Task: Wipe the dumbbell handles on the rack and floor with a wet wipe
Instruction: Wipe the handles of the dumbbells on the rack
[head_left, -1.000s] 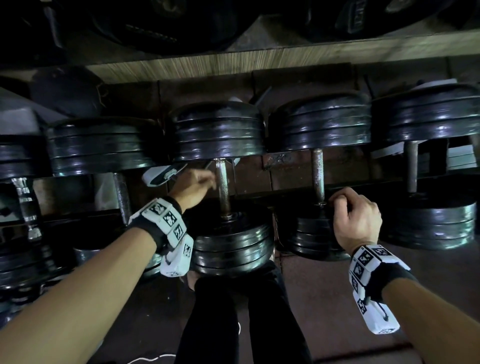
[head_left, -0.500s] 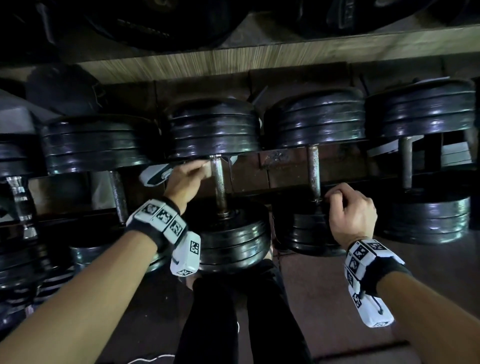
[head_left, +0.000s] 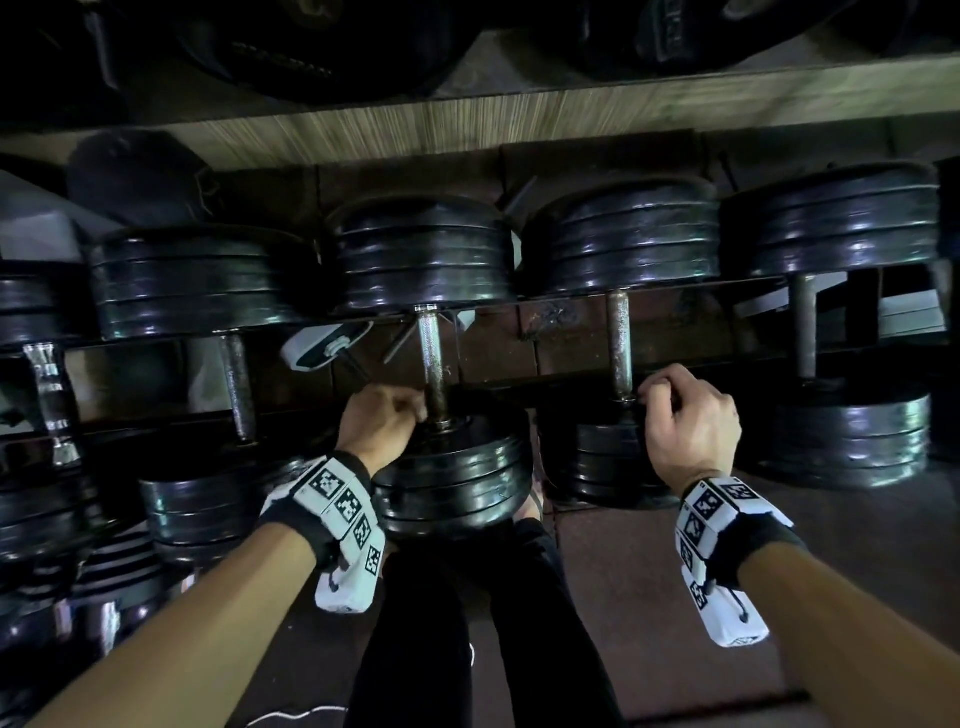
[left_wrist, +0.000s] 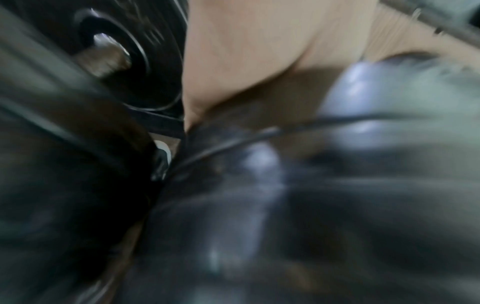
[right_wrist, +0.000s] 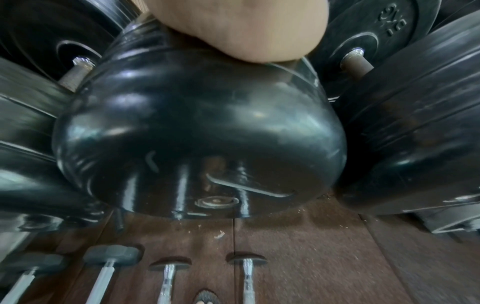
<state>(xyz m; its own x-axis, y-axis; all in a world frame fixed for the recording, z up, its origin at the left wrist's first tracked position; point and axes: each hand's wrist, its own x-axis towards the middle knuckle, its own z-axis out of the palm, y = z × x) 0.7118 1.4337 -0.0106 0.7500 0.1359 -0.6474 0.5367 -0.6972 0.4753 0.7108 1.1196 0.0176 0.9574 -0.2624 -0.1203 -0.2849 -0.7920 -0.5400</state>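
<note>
Here, head view: the dumbbells lie side by side on the rack (head_left: 675, 291), each handle running 12 to 6 o'clock, far plates at 12, near plates at 6 toward the person.

Left hand (head_left: 382, 423): at the near (6 o'clock) end of the middle handle (head_left: 432, 358), against its 9 o'clock side, just above the near plates (head_left: 452, 478). Fingers curled toward the bar. Wet wipe not visible in the head view. In the left wrist view a pale blurred patch (left_wrist: 363, 98) lies below the hand; it may be the wipe, but that view is too smeared to say. So: fingers curled at the handle; whether they clamp a wipe, cannot tell.

Right hand (head_left: 691, 421): fist-like, fingers curled. It sits at the near end of the next handle (head_left: 619, 343), on its 3 o'clock side, over the near plates of that dumbbell (head_left: 602, 457). Right wrist view shows the heel of the hand (right_wrist: 233, 30) resting on a black plate (right_wrist: 197, 127). Whether the fingers grip the bar or only rest there, cannot tell.

Key relation: the bare length of the middle handle extends from the left hand toward 12 o'clock. Judgement: the wiping stroke has to run along this axis, away from the body, and the left hand is the nearer one. More dumbbells (right_wrist: 166, 283) lie on the floor below the rack.
</note>
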